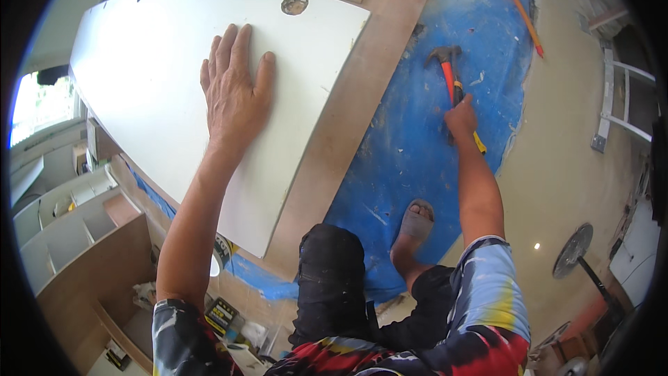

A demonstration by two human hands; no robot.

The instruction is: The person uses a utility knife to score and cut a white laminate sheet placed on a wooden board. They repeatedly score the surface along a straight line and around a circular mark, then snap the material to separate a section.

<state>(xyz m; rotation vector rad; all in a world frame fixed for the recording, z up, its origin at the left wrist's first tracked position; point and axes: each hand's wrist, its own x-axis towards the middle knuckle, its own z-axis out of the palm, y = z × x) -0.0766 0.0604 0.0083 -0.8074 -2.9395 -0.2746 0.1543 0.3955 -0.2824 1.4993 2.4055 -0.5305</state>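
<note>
My left hand (238, 94) lies flat on a large white panel (174, 49), its fingers stretched and the thumb a little apart. Near the panel's far right end is a round hole (294, 4) with debris showing through. Off to the right, my right hand (462, 118) is closed round the handle of a claw hammer (446, 69) with a red and dark grip. A second slim tool with a dark shaft runs close beside it. A yellow end (479, 142) sticks out below the hand; which tool it belongs to I cannot tell.
Brown boards (362, 108) lie under the white panel, over blue sheeting (400, 160). An orange pole (516, 5) lies at the upper right, a white metal ladder-like frame (607, 97) at the far right. Open cabinet boxes (76, 230) stand at left. My sandalled foot (415, 226) rests on the sheeting.
</note>
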